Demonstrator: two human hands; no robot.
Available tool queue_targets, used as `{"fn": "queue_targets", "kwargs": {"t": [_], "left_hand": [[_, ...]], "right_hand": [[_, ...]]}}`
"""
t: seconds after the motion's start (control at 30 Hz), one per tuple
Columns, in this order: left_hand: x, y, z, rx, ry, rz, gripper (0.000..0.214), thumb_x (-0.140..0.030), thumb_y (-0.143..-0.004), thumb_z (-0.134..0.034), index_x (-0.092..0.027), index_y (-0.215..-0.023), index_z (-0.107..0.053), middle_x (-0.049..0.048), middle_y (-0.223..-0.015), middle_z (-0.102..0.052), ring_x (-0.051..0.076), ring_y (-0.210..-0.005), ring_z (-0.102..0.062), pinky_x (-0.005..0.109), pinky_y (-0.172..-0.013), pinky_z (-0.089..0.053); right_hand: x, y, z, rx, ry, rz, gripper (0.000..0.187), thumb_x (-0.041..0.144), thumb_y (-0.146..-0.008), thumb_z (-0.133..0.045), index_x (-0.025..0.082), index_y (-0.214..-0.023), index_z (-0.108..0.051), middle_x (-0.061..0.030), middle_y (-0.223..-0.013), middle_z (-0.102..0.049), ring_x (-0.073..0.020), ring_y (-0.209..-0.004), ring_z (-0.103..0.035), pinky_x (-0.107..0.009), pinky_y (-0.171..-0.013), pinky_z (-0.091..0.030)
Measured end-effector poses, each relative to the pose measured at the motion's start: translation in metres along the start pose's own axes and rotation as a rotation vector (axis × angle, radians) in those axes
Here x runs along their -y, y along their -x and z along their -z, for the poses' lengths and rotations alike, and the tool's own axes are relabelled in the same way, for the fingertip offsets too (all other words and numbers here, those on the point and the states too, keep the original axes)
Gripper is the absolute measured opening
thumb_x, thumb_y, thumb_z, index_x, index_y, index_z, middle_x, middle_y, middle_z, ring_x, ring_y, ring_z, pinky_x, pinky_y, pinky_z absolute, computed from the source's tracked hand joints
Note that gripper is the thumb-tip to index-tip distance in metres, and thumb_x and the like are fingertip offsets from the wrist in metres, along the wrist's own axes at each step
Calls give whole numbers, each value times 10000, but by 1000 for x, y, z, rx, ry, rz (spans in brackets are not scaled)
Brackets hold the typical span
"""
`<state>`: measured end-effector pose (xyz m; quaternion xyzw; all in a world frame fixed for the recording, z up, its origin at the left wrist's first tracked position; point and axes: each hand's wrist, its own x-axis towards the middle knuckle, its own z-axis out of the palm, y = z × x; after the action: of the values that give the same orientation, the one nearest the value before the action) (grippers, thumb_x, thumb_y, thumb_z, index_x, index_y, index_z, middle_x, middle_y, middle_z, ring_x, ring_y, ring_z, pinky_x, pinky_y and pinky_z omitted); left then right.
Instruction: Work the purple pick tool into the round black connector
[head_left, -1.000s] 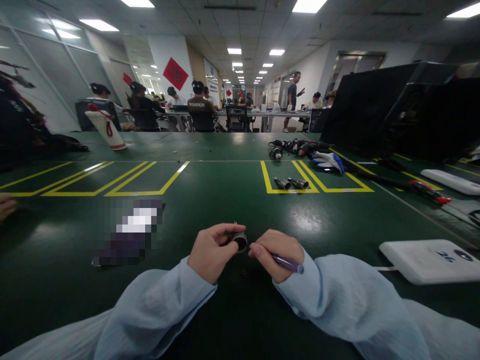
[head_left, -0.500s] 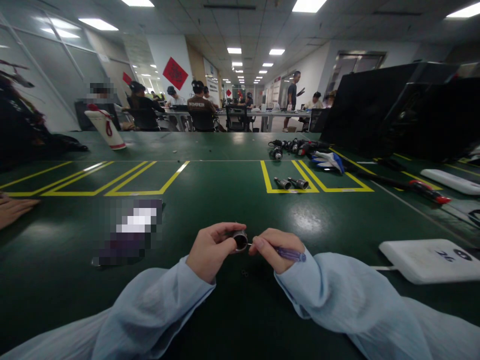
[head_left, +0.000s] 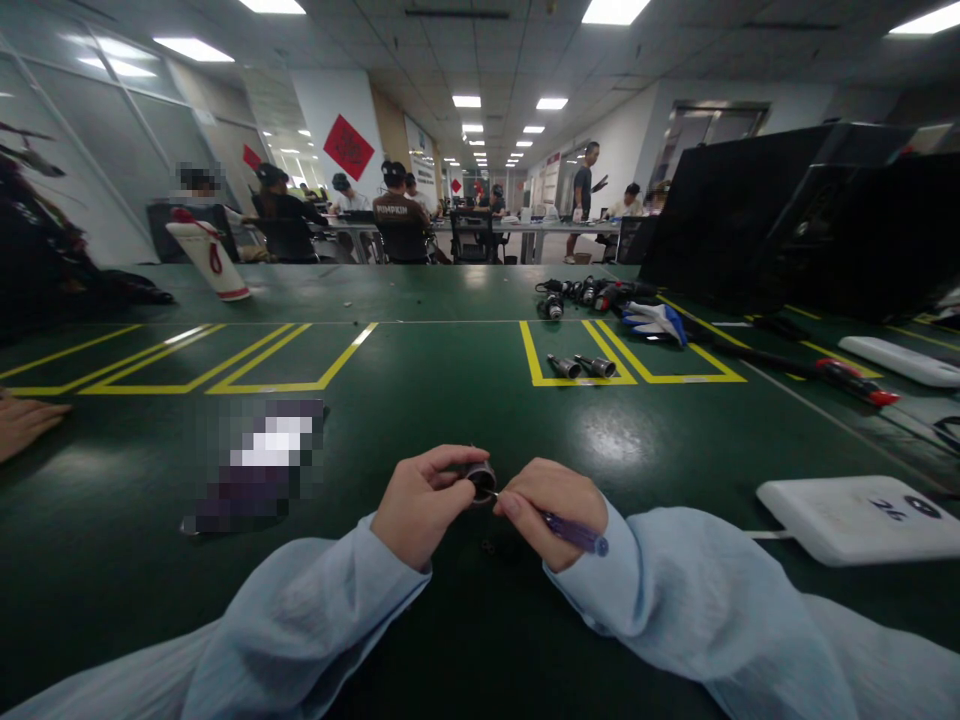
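My left hand [head_left: 420, 500] pinches a small dark metal cylinder [head_left: 480, 476] just above the green table [head_left: 450, 390], its open end turned toward me. My right hand [head_left: 551, 505] is closed around a thin screwdriver with a purple handle [head_left: 574, 532]; its tip reaches into the cylinder's mouth. The two hands nearly touch. A tiny dark part [head_left: 489, 547] lies on the table just below them.
A white box marked 26 [head_left: 862, 518] lies at the right. Two metal cylinders [head_left: 581, 366] sit in a yellow-taped square, with more parts and a glove [head_left: 656, 320] behind. A blurred item [head_left: 259, 465] lies left. Another person's hand [head_left: 26, 420] rests at the left edge.
My right hand drew the screwdriver back slightly, then pushed its tip into the cylinder again. The other person's hand at the left edge slid further into view.
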<state>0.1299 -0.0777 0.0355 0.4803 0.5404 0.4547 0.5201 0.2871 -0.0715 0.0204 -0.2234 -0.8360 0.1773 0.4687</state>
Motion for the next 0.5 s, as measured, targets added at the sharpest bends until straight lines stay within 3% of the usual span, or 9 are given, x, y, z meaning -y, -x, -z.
{"fn": "queue_targets", "kwargs": {"t": [0.23,0.5], "left_hand": [[-5,0,-3,-42,25,42,300,-86,-508,-589,-88,-801,-650,68,-779,-685,182,-687,-634,289,-640,-537],[-4,-1,-4,-33,87,37,289,-61,-499,-588,-95,-777,-659,66,-808,-689,175,-676,-638,267,-611,-540]], "right_hand": [[-1,-1,-2,4,16,69,212,140,-783,-439,103,-659,-607,-59,-574,-624,-114,-572,-561,-249,-589,-442],[1,-1,-1,-12,33,40,216,146,-786,-446,108,-641,-602,-52,-560,-617,-104,-551,-554,-237,-583,-435]]}}
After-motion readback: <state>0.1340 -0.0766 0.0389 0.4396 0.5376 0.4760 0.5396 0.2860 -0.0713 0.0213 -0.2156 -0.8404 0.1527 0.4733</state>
